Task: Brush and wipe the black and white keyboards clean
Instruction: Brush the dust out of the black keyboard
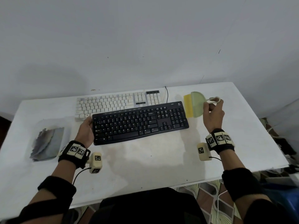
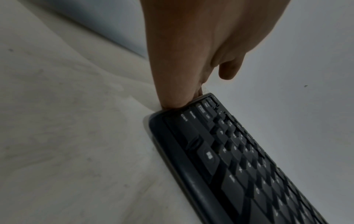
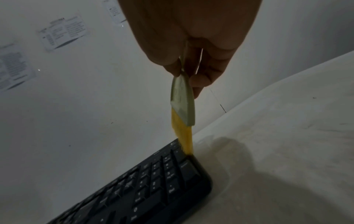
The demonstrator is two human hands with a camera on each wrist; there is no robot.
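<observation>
1. Bare bench [image 1: 145, 162] lies in front of the black keyboard [image 1: 140, 122].
2. The white keyboard [image 1: 116, 102] sits just behind it, partly overlapped, and close to the wall.
3. A folded cloth [image 1: 47, 143] occupies the left side.
4. The brush [image 1: 193, 105] hangs over the right end.

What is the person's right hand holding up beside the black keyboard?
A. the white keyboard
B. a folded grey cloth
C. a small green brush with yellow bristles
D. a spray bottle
C: the right hand grips the green brush by its looped handle.
</observation>
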